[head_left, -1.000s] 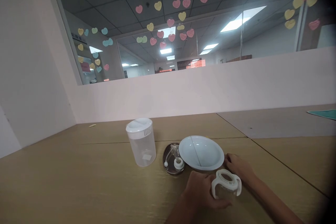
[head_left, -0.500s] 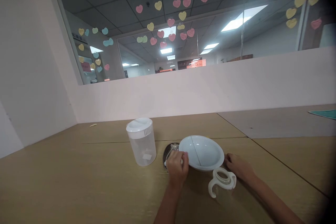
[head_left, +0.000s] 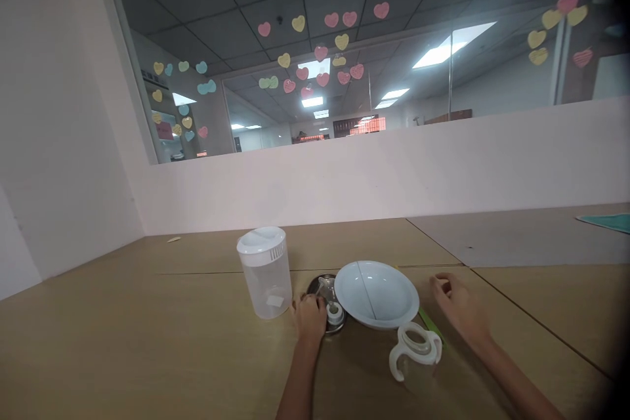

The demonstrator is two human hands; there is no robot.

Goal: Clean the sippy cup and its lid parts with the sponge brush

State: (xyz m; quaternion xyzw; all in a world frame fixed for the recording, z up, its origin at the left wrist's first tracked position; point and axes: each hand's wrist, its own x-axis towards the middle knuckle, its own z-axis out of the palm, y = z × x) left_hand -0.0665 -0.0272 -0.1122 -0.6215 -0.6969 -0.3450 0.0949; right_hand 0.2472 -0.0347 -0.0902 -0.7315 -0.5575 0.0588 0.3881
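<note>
My left hand [head_left: 310,316] is low at the near left side of a round metal dish [head_left: 339,328], its fingers curled at the rim. A clear piece [head_left: 325,287] and a white ring-shaped cap [head_left: 335,314] lie in that dish. Right beside it sits a pale, shallow bowl [head_left: 388,292]. My right hand [head_left: 457,305] is apart from the bowl, to its right, with loosely bent fingers and nothing visible in them. Close in front of the bowl stands an uncapped clear baby bottle with white two-sided handles [head_left: 417,344].
A tall clear plastic jug [head_left: 268,282] with a white lid stands left of my left hand. A green strip [head_left: 432,326] shows between bowl and right hand. The wall [head_left: 344,190] rises behind the table. Teal cloth [head_left: 608,222] lies far right.
My left hand has moved down and left from the bowl's left edge to the metal dish. My right hand has drawn away from the bowl's right side, uncovering the green strip.
</note>
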